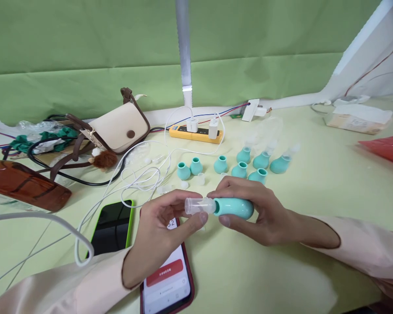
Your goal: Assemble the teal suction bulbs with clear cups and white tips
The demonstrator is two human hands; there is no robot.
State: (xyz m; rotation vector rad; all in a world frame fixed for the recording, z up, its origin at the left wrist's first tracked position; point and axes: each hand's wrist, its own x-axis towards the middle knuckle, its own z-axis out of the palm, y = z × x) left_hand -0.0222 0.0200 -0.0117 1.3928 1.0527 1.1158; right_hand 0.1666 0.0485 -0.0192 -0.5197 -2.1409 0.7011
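Observation:
My left hand [162, 229] pinches a clear plastic tube-shaped nozzle [194, 206] between thumb and fingers. Its narrower end meets the open mouth of a teal squeeze bulb [236, 208], lying sideways in my right hand [268, 213], whose thumb and fingers close around it. How far the nozzle sits inside the mouth, I cannot tell. Beyond my hands stand several teal bulbs with bare open mouths, one of them a round bulb [220, 165]. Behind these are three with clear tips, among them a tilted tipped bulb [280, 164]. Small clear plastic pieces [201, 178] lie near the bulbs.
Under my left wrist lies a red-cased phone [167, 279], screen lit. Left of it is a green-cased phone [113, 226] among white cables [147, 174]. Further back are a cream handbag [121, 126], a yellow power strip [196, 134] and a tissue pack [358, 117].

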